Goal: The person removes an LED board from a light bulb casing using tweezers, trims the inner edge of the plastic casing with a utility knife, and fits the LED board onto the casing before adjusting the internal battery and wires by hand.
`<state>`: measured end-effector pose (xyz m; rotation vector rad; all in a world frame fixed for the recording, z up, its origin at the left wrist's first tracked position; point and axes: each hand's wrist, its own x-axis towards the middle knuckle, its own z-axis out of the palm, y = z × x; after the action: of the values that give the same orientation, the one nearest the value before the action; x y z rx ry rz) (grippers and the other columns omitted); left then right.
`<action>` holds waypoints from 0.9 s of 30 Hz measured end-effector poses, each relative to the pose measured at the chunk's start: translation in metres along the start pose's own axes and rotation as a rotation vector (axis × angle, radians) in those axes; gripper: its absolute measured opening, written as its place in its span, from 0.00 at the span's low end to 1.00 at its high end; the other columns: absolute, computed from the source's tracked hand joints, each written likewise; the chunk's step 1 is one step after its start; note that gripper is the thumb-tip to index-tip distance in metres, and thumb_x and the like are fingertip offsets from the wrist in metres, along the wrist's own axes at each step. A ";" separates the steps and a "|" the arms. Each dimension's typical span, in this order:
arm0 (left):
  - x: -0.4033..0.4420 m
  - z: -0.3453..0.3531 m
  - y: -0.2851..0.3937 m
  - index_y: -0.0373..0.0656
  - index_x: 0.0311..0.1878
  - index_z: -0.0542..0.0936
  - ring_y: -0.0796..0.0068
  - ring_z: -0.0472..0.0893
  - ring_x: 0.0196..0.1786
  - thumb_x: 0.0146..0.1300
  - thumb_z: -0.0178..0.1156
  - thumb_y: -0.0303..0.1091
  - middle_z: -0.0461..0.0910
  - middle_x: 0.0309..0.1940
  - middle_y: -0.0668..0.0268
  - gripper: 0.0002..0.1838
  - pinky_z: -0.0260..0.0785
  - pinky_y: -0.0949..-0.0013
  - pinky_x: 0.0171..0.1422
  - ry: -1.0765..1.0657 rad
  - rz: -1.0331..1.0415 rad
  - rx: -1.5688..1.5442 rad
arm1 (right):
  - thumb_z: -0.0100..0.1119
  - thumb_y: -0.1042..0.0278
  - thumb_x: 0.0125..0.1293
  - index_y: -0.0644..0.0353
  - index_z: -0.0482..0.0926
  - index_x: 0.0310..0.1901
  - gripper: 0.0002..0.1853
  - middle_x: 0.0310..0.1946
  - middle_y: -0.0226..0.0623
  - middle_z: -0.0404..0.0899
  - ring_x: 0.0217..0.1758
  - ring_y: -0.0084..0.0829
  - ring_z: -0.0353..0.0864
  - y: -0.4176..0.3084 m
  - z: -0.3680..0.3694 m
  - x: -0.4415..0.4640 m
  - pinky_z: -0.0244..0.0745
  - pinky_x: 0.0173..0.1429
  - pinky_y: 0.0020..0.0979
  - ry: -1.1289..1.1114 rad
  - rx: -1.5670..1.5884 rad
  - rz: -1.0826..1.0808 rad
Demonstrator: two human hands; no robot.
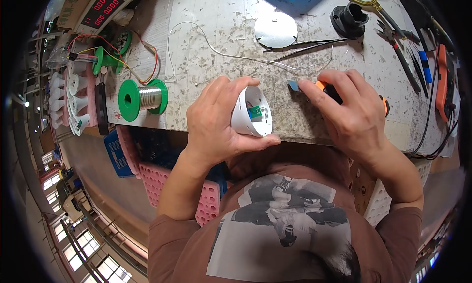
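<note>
My left hand point(211, 118) is closed around a white plastic lamp housing point(239, 117), tilted so its open mouth faces right. Inside the housing shows a small green circuit board point(255, 112). Over the table's front part, my right hand point(351, 103) is curled around a tool with an orange and black handle point(320, 85). A flat blue-grey tip point(293, 86) shows by its index finger; most of the tool is hidden under the palm. The two hands are apart, and the tip does not touch the housing.
A solder spool point(147, 98) stands left of my left hand. Beyond my hands lie a round silvery plate point(276, 30), tweezers point(307, 50) and a black socket-like part point(348, 21). Pliers point(400, 57) and an orange meter point(444, 81) lie right. A red digital display point(102, 10) stands back left.
</note>
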<state>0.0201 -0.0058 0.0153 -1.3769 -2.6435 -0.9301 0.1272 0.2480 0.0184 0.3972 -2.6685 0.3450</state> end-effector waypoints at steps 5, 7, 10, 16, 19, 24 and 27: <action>-0.003 0.004 -0.003 0.40 0.60 0.82 0.56 0.83 0.42 0.36 0.84 0.69 0.84 0.47 0.58 0.52 0.77 0.58 0.48 0.029 0.032 -0.006 | 0.66 0.66 0.58 0.55 0.87 0.51 0.18 0.42 0.33 0.81 0.42 0.33 0.79 -0.011 0.001 0.010 0.75 0.43 0.35 0.108 -0.008 -0.067; -0.004 0.005 -0.004 0.39 0.60 0.82 0.57 0.83 0.42 0.36 0.84 0.70 0.84 0.47 0.58 0.53 0.77 0.58 0.47 0.037 0.038 0.000 | 0.66 0.64 0.57 0.57 0.86 0.46 0.15 0.38 0.31 0.79 0.40 0.32 0.78 -0.024 0.006 0.014 0.71 0.41 0.35 0.024 0.142 -0.011; -0.007 0.007 -0.005 0.39 0.60 0.82 0.58 0.82 0.41 0.36 0.82 0.73 0.84 0.46 0.58 0.55 0.78 0.59 0.46 0.062 0.053 0.017 | 0.66 0.63 0.56 0.56 0.82 0.37 0.09 0.33 0.30 0.76 0.39 0.33 0.77 -0.034 0.028 0.024 0.70 0.39 0.36 0.056 0.222 -0.011; -0.005 0.010 -0.002 0.44 0.60 0.83 0.61 0.80 0.36 0.38 0.79 0.75 0.81 0.39 0.62 0.53 0.75 0.61 0.39 0.126 0.095 0.040 | 0.63 0.65 0.55 0.54 0.81 0.34 0.06 0.32 0.30 0.75 0.39 0.34 0.78 -0.031 0.031 0.026 0.70 0.41 0.35 0.033 0.275 -0.032; -0.006 0.012 -0.002 0.48 0.60 0.83 0.61 0.79 0.36 0.39 0.78 0.74 0.77 0.35 0.66 0.49 0.74 0.60 0.37 0.165 0.095 0.029 | 0.63 0.67 0.56 0.55 0.83 0.36 0.06 0.34 0.30 0.78 0.41 0.34 0.79 -0.026 0.029 0.025 0.71 0.44 0.36 0.048 0.235 -0.025; -0.007 0.009 -0.001 0.49 0.59 0.83 0.61 0.79 0.36 0.39 0.78 0.74 0.77 0.36 0.65 0.49 0.74 0.60 0.37 0.148 0.073 0.024 | 0.66 0.69 0.53 0.56 0.83 0.37 0.08 0.34 0.30 0.80 0.39 0.35 0.80 -0.020 0.017 0.024 0.72 0.44 0.37 0.153 0.196 0.001; -0.006 0.010 -0.004 0.48 0.59 0.83 0.61 0.79 0.35 0.37 0.79 0.74 0.77 0.36 0.65 0.50 0.74 0.60 0.37 0.167 0.078 -0.012 | 0.67 0.69 0.52 0.56 0.83 0.36 0.08 0.32 0.31 0.79 0.35 0.35 0.79 -0.031 0.000 0.012 0.72 0.40 0.36 0.078 0.402 -0.035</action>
<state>0.0231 -0.0064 0.0038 -1.3303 -2.4489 -1.0057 0.1271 0.2161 0.0288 0.5356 -2.5060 0.8723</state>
